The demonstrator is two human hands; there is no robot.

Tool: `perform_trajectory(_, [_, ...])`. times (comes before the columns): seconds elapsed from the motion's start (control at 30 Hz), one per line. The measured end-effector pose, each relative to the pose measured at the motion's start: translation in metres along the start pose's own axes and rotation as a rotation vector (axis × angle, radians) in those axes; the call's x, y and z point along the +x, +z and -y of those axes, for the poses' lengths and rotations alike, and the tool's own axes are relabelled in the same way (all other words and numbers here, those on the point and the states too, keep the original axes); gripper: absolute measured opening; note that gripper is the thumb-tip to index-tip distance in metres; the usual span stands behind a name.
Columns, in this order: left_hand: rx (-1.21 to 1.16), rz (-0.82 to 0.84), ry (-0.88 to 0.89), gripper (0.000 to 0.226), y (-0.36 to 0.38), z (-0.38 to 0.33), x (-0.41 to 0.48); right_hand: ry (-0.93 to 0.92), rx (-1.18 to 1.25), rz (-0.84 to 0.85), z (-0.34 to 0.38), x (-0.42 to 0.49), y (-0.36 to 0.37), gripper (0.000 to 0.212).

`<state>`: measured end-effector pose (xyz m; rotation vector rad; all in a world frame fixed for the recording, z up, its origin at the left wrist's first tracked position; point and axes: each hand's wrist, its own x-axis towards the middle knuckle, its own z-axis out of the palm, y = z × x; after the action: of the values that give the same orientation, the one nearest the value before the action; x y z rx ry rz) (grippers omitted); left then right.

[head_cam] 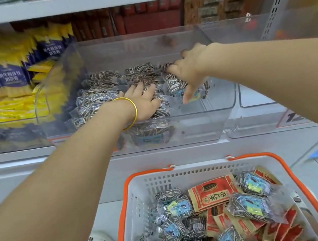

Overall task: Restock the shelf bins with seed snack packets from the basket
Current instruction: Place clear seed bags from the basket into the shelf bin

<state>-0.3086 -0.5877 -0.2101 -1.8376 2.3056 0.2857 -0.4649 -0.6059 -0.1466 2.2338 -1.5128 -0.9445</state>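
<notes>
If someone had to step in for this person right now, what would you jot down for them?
Left hand: flat on the seed packets in the clear bin, gripping nothing.
Right hand: fingers spread over packets on the bin's right side, apparently gripping nothing.
Done: several rows of seed packets lie in the clear bin, with room showing at its front right.
Left: the basket below holds many more striped-seed bags mixed with red packets, all to be shelved.
</notes>
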Motion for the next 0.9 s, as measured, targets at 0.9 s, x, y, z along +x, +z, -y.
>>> perform_trajectory(0.9, [-0.018,-0.037,-0.01,0.057,0.003,0.0,0.002,0.115,-0.01,-0.007,0.024,0.003,0.011,0.127])
